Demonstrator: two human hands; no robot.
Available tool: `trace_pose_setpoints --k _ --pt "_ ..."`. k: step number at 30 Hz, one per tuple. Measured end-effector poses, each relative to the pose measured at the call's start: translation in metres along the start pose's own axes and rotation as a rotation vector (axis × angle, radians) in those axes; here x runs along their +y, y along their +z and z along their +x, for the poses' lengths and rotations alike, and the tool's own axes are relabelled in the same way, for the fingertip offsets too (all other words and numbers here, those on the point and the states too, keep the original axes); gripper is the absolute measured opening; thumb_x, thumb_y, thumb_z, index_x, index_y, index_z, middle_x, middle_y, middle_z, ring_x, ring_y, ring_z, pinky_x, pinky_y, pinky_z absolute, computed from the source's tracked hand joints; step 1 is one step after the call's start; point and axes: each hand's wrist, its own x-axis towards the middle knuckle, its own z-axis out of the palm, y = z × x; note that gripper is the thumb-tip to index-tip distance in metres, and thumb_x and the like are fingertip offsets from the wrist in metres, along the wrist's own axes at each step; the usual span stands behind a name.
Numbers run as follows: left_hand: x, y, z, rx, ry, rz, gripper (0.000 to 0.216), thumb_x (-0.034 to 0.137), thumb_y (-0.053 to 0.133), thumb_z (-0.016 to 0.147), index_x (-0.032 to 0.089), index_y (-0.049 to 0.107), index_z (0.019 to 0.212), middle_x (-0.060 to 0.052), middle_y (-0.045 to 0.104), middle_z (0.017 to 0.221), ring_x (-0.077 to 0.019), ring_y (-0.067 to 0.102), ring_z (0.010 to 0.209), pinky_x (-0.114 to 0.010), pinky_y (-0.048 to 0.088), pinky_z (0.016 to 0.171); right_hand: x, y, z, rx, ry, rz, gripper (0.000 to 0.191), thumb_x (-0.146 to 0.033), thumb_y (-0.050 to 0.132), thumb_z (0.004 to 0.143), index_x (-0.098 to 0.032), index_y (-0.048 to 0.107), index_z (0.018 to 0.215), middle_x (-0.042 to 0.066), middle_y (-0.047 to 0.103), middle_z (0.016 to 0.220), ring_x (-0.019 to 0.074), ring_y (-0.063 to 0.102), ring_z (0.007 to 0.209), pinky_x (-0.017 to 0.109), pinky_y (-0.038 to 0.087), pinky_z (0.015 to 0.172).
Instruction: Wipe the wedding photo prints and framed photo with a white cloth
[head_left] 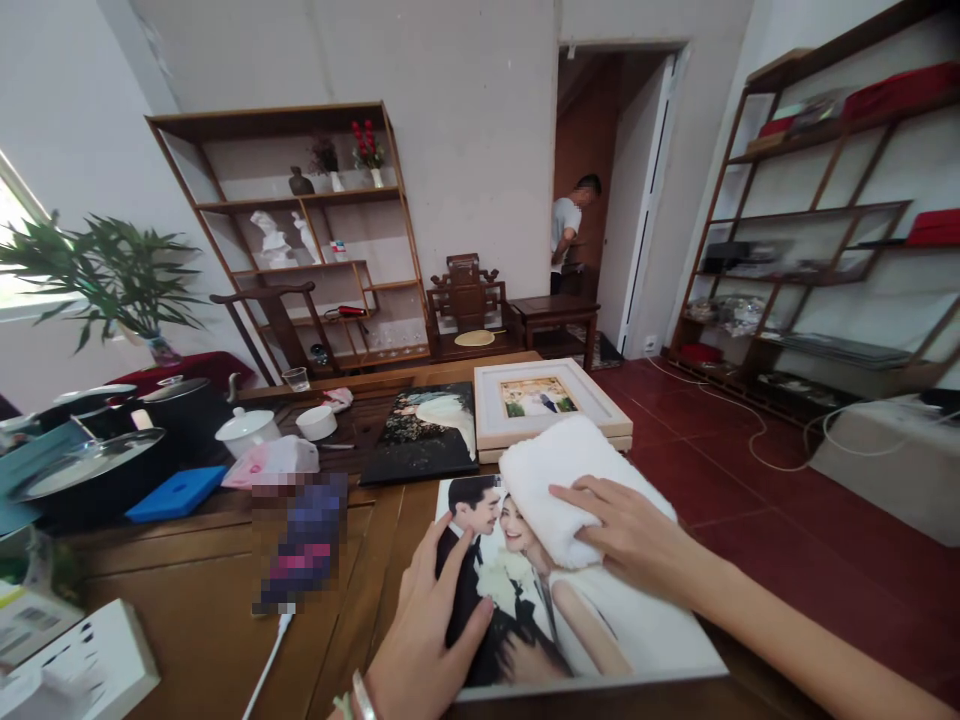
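Note:
A large photo panel (517, 610) with a printed wedding picture of a couple lies on the table in front of me. My left hand (439, 610) rests on the panel's left side, its fingers spread over the print. On the upper right part of the picture is a thick folded white towel (559, 470). My right hand (630, 530) has its fingers over that towel and keeps it against the panel; the towel hides part of the picture. Just beyond lie a white-framed photo (491, 400) and a dark photo panel (405, 465).
A phone-like blurred object (307, 540) with a white cable lies left on the wooden table (195, 560). Near it are a power strip (82, 665), a blue box (176, 494), a lidded pot (94, 470) and a white teapot (246, 432). A person (566, 225) stands by the doorway.

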Motion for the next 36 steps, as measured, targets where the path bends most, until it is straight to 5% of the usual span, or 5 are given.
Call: trace_pose_setpoints --k 5,13,17,27,36 --pt "0.002 -0.007 0.006 0.015 -0.015 -0.069 0.043 0.027 0.039 0.087 0.026 0.035 0.129 -0.007 0.024 0.139 -0.026 0.023 0.129 -0.047 0.022 0.105 -0.011 0.013 0.004 -0.062 0.268 0.109 0.032 0.001 0.048 0.056 -0.019 0.062 0.077 0.007 0.054 0.117 0.0273 0.042 0.11 0.046 0.036 0.09" --pt "-0.001 -0.005 0.013 0.104 -0.001 -0.109 0.038 0.023 0.044 0.085 0.027 0.043 0.122 -0.007 0.025 0.137 -0.0263 0.022 0.129 -0.049 0.02 0.104 -0.019 0.021 0.005 -0.025 0.27 0.117 0.012 -0.024 0.052 0.077 -0.019 0.062 0.084 0.008 0.045 0.13 0.0271 0.032 0.124 0.051 0.024 0.1" --pt "0.003 -0.006 0.013 0.099 0.095 -0.121 0.036 0.019 0.04 0.086 0.026 0.045 0.121 -0.005 0.016 0.143 -0.0246 0.016 0.132 -0.046 0.018 0.106 -0.023 0.018 0.007 0.018 0.231 0.096 0.008 -0.021 0.054 0.075 -0.017 0.061 0.074 0.008 0.031 0.139 0.0274 0.032 0.124 0.049 0.028 0.098" --pt "-0.001 0.001 0.014 0.047 0.079 -0.096 0.039 0.024 0.038 0.087 0.023 0.041 0.126 -0.007 0.028 0.139 -0.0227 0.019 0.131 -0.046 0.019 0.106 -0.024 0.016 0.008 -0.084 0.241 0.144 0.014 -0.021 0.051 0.078 -0.017 0.062 0.085 0.009 0.039 0.134 0.0227 0.035 0.122 0.047 0.024 0.101" --pt "0.0 0.001 0.015 0.042 0.071 -0.081 0.04 0.027 0.043 0.085 0.017 0.043 0.124 -0.011 0.031 0.137 -0.0248 0.021 0.13 -0.044 0.021 0.106 -0.03 0.023 0.006 -0.085 0.385 0.052 0.022 -0.017 0.051 0.073 -0.02 0.063 0.092 0.008 0.037 0.136 0.0294 0.021 0.128 0.058 0.004 0.101"
